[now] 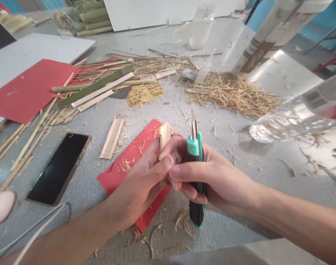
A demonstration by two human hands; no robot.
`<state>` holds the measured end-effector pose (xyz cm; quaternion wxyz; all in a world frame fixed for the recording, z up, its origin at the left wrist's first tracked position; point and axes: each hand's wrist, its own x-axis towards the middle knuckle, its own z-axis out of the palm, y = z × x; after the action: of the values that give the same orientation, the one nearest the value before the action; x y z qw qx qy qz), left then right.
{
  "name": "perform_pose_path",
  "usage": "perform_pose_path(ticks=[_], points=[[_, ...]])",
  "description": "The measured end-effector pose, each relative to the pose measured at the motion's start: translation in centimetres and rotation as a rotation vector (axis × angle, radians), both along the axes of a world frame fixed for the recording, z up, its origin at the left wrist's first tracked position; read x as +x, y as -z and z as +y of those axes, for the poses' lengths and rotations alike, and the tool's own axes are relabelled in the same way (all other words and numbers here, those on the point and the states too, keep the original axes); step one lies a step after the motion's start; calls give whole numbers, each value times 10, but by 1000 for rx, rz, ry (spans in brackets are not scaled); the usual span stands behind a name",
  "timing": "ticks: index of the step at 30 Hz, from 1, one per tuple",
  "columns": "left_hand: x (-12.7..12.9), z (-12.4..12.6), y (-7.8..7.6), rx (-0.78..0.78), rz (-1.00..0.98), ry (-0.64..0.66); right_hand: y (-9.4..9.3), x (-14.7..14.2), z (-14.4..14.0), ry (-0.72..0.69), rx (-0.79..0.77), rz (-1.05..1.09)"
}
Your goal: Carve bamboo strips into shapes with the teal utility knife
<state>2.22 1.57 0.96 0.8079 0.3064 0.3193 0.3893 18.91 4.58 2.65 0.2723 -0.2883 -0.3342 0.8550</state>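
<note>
Fingers of my left hand [148, 176] are closed on a small pale strip of carved wood or bamboo [165, 133], whose shaped, wider end sticks up past the fingertips. My right hand [212, 176] grips a black and teal utility knife [195, 176] upright, blade out and pointing away from me. Thumbs and fingertips of both hands meet around the strip, hiding its lower part. Beneath the hands lies a red card [123, 173] sprinkled with shavings. A flat pale strip [112, 139] rests on the table left of the card.
At left lies a black phone [59, 168] beside a white cable [38, 235]. Thin sticks [101, 71] and a heap of straw-like shavings [231, 94] spread behind. A clear plastic bottle [295, 114] lies at right, near a tall cylindrical container [267, 40]. A glass jar [201, 27] stands at the back.
</note>
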Motion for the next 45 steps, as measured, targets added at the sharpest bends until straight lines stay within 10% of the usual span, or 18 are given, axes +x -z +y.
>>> perform_pose_path(ticks=[6,15,45], points=[[0,0,2,9,56,-296,-5,5,-2,329,520,-365],[3,1,0,-37,26,-322,13,5,-8,395,1203,-579],[3,-4,4,38,74,-333,15,-2,-11,455,1266,-547]])
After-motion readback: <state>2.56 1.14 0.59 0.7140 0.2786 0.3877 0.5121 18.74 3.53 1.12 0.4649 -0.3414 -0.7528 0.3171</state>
